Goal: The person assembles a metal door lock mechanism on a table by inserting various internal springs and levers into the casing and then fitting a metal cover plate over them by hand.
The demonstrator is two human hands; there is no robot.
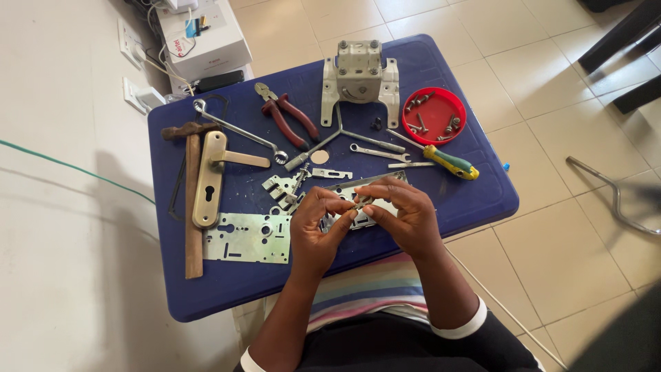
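My left hand [318, 224] and my right hand [403, 212] meet over the near middle of a blue table [468, 196]. Together they pinch a small metal lock part [361, 202] between the fingertips. Under the hands lies an open lock case [358, 189], partly hidden. A flat silver cover plate [248, 238] lies just left of my left hand. Small metal lock pieces [282, 186] sit above it.
A brass door handle on its plate [210, 176], a wooden-handled hammer [193, 207], a ring spanner [237, 129], red pliers [289, 118], a three-way wrench [341, 134], a yellow-green screwdriver [447, 160], a red lid of screws [434, 115] and a grey metal bracket [359, 74] lie on the table.
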